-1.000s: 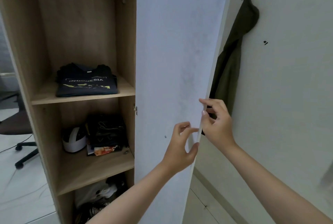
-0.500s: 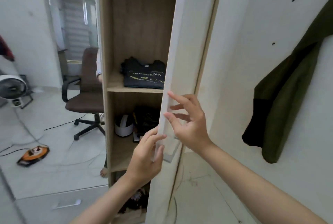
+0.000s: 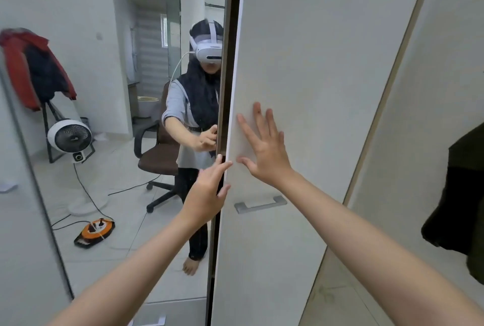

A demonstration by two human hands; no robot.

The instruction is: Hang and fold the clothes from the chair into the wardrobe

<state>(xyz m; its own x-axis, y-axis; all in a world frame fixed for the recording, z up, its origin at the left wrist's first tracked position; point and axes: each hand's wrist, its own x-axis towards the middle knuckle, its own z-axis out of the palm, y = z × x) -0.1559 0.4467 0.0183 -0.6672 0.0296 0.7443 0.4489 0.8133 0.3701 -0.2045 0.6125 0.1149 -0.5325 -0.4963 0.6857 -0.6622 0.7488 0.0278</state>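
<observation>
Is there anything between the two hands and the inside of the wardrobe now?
Yes. The white wardrobe door covers the shelves. The right hand presses flat on it, and the left hand is at its edge beside the mirror door.

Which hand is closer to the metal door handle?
Right. The right hand presses flat on the white door above the metal handle; the left hand sits at the door's edge, left of it.
</observation>
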